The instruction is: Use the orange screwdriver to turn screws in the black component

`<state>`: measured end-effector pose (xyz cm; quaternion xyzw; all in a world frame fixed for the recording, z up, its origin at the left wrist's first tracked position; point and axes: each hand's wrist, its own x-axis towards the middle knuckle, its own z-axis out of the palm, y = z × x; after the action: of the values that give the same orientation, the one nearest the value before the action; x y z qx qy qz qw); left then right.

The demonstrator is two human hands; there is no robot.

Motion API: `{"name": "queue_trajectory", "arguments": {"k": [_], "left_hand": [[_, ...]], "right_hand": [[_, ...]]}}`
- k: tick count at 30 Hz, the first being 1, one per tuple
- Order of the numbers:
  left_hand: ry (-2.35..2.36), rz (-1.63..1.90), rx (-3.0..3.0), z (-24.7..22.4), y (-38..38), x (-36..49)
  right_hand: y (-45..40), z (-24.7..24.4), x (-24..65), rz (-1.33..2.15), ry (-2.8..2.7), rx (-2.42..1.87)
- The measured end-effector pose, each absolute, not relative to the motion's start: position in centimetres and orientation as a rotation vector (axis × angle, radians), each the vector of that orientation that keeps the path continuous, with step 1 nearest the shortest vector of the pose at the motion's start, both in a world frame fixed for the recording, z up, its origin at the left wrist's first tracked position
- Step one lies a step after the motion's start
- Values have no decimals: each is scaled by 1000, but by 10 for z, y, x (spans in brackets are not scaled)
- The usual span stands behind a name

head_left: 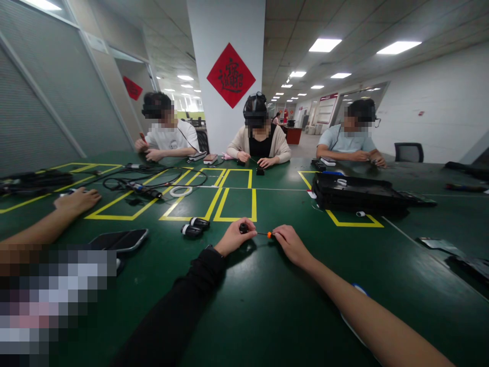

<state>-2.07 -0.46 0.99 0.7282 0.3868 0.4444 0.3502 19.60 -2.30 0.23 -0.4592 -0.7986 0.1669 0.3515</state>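
My left hand pinches a small black part with a rounded end, just above the green table. My right hand is closed round the handle of a screwdriver with an orange collar; most of the handle is hidden by the fingers. The thin dark shaft points left, toward the fingertips of my left hand. Whether its tip touches the black part, I cannot tell. Two black rounded pieces with white bands lie together to the left of my left hand.
A black tray stack stands at right, dark cables and a white ring at left. A phone lies near a co-worker's hand. Yellow tape marks the table. Three people sit opposite.
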Motion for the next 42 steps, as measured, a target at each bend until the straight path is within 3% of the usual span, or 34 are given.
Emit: {"name": "queue_trajectory", "arguments": {"k": [42], "left_hand": [[1042, 1173, 1892, 7, -2, -21]], "right_hand": [[-31, 10, 193, 481, -2096, -1150]]}}
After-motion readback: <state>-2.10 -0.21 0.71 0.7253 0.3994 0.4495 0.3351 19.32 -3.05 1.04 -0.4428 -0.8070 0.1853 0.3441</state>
